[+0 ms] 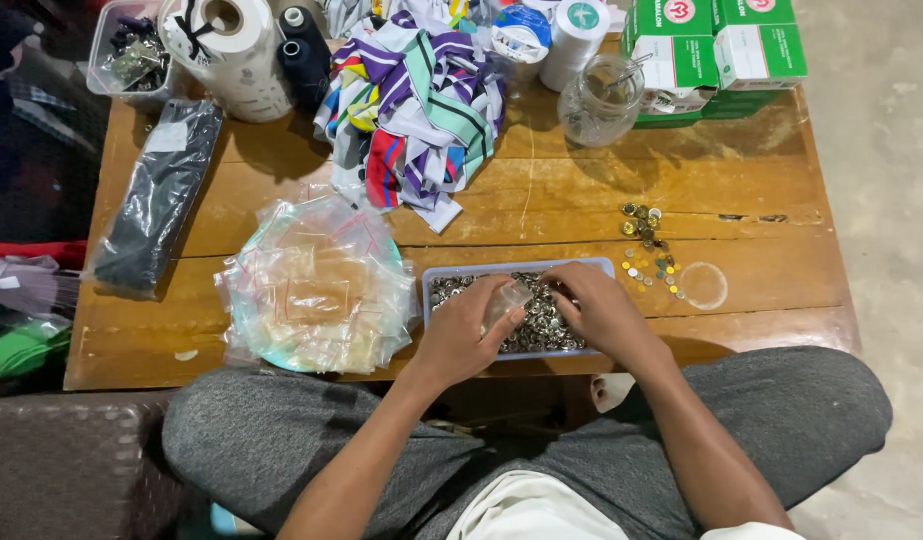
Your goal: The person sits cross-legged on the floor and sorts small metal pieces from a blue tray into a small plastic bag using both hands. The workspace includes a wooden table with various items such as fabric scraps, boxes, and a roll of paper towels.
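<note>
- Wooden table [541, 205] bears everything; the tray [433, 283] sits at its near edge.
- Striped cloth [416, 100] lies heaped well behind the tray.
- Clear bags [316, 285] are piled just left of the tray.
- Left hand [463, 330] pinches a small bag [505, 300] over the tray; a loose grip could drop it.
- Right hand [599, 305], fingers curled narrow, digs in the tray's metal buttons [541, 325]; some may spill.
- Loose buttons [646, 250] lie right of the tray.
</note>
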